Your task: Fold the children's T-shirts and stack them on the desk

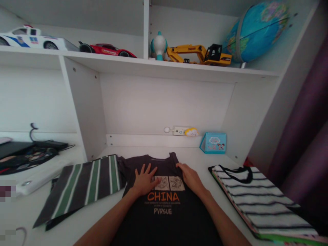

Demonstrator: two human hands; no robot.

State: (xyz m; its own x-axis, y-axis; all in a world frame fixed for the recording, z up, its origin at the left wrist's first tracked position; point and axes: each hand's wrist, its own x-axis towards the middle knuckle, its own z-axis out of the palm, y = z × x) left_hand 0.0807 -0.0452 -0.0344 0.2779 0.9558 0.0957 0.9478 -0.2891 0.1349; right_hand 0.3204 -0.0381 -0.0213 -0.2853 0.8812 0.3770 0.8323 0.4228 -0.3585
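A black T-shirt (164, 225) with an orange "CHINA" print lies spread on the white desk, its neckline toward the back wall. My left hand (144, 181) rests flat on its chest with the fingers spread. At the shirt's right shoulder, my right hand (191, 177) pinches the fabric near the sleeve edge. Just left of the shirt is a folded garment (87, 184) in dark grey with green and white stripes, touching its left sleeve. To the right lies a stack of folded clothes, topped by a white shirt with dark stripes (258, 198).
A blue desk calendar (215, 142) stands at the back right, near a wall socket (180, 131). Cables and dark items (33, 153) lie at the far left. The shelf above holds toy cars, a yellow toy excavator (200, 54) and a globe (256, 30).
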